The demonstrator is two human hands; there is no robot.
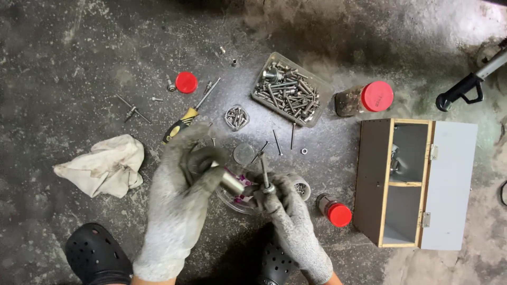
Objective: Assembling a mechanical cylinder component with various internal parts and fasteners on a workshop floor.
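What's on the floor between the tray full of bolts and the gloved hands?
In the head view, between the tray and the hands (left hand, right hand) lie loose bolts, a small nut and a round clear lid.

A rough workshop floor: stained, gritty concrete (79, 47) serves as the work surface. Beyond the gloved hands lie a clear tray of long bolts (287, 89), a screwdriver (186, 117) and loose screws, with a dirty rag (103, 166) to their left and a small open cabinet (417, 182) to their right.
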